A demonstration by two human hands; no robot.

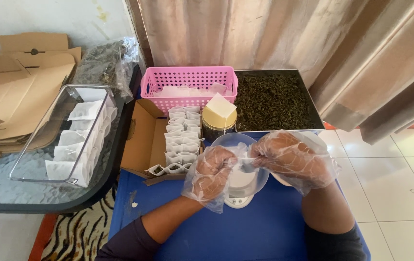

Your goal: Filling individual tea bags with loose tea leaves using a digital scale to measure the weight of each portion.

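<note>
A: What are the fingers doing?

B: Both are pinching shut on one small white paper filter bag [242, 162]. The left hand [210, 172] in a loose clear plastic glove is gripping one side, and the gloved right hand [291, 158] is gripping the other. The bag is hanging just above the round clear bowl on the small white kitchen scale [240, 186], probably so that spill is landing in the bowl.

A: And around that?

B: The scale is sitting on the blue table [245, 232]. Behind it, the dark jar with a pale yellow lid [218, 124] is carrying another bag. The metal tray of dark loose leaves [273, 100] and the brown cardboard box of filled bags [168, 142] are both sitting near, likely for easy reach.

A: Anything unclear?

B: The gloves are blurring the fingertips. The bag's contents and the scale's display are hard to make out.
</note>
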